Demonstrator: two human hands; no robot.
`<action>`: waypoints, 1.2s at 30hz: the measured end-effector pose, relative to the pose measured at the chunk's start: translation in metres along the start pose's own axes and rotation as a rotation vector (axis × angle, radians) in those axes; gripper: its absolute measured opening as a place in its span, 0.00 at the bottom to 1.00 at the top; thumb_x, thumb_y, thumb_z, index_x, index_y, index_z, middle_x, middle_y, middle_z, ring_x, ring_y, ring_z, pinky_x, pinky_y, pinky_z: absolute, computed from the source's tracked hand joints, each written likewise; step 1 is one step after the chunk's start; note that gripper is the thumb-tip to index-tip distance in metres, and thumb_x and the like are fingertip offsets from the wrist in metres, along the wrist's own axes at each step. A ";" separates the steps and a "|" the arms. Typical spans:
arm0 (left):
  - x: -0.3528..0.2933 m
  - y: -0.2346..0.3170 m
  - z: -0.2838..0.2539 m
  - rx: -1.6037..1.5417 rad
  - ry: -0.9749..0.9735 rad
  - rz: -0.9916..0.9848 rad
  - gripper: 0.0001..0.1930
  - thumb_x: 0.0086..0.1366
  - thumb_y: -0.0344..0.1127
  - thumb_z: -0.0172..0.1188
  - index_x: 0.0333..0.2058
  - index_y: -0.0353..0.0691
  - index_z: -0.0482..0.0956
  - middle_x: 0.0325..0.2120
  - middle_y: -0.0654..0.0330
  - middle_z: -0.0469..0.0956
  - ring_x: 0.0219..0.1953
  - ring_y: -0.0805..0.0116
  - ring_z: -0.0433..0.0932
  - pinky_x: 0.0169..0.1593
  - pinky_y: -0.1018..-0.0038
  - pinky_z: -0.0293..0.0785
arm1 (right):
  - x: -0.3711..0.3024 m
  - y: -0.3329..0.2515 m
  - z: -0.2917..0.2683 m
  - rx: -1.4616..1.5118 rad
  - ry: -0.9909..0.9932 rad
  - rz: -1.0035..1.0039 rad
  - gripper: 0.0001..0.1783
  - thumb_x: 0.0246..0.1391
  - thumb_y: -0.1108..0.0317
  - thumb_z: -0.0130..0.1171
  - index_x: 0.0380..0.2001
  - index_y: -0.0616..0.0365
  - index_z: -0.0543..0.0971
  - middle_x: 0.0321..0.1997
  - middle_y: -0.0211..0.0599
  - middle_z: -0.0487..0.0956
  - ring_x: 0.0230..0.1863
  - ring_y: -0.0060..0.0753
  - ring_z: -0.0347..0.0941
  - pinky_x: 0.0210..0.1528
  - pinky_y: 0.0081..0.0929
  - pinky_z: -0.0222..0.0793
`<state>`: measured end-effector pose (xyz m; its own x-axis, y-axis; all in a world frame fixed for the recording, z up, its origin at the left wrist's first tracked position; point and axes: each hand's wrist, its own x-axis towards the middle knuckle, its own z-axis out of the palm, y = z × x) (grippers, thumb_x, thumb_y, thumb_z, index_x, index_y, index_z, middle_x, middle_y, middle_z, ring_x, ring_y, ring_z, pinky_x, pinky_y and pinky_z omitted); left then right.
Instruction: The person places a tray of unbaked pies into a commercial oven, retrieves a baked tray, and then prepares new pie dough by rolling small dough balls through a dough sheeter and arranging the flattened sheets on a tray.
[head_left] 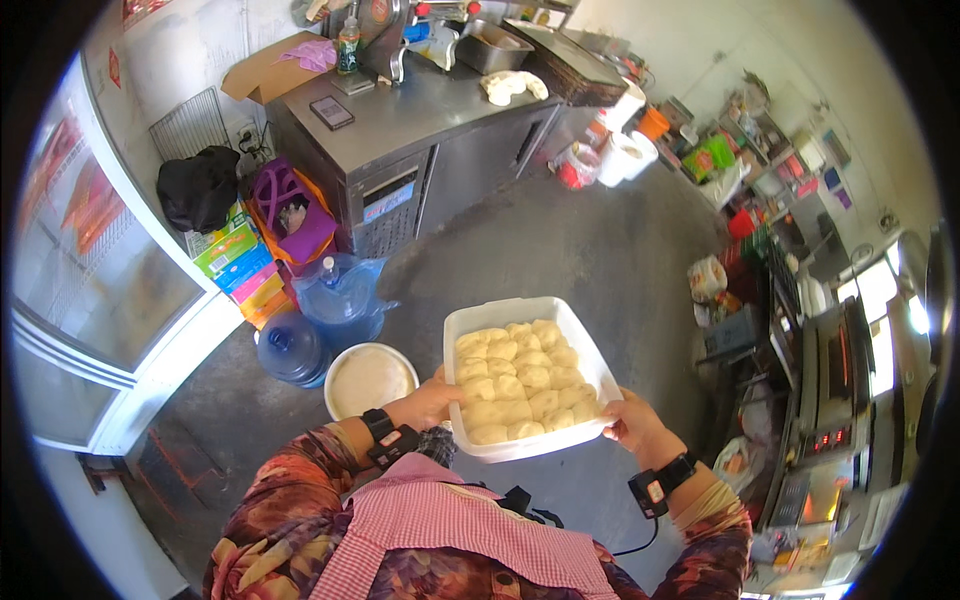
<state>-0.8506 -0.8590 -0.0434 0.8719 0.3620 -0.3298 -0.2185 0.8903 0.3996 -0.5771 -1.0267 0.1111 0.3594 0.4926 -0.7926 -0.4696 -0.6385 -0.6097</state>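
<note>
Jugs (292, 350) are standing near a round tub (368, 347); the left hand (427, 400) is clasping the left wall of a white bin (586, 350), dough pieces (520, 385) lining it, above the floor (520, 240); the right hand (636, 425) is pinching its near right corner. One hand dipping could be sending dough sliding.

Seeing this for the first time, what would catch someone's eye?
First, the white tub of pale dough pieces, held near the middle of the picture between the left hand and right hand. Next, the blue water jugs on the floor to the left, with a bright purple bag just beyond them.
</note>
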 end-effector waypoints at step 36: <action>0.439 0.416 0.016 -0.269 0.602 0.880 0.30 0.62 0.43 0.51 0.60 0.41 0.55 0.58 0.54 0.63 0.59 0.55 0.63 0.58 0.50 0.63 | 0.425 -0.661 0.281 -1.419 -0.451 -2.270 0.05 0.43 0.69 0.54 0.24 0.54 0.70 0.21 0.39 0.74 0.25 0.47 0.74 0.28 0.41 0.70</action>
<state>-0.5516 -0.3342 -0.0080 0.0239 0.9102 -0.4135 -0.8111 0.2594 0.5242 -0.3404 -0.2292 0.1777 -0.7838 0.4580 0.4194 0.5471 0.8288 0.1175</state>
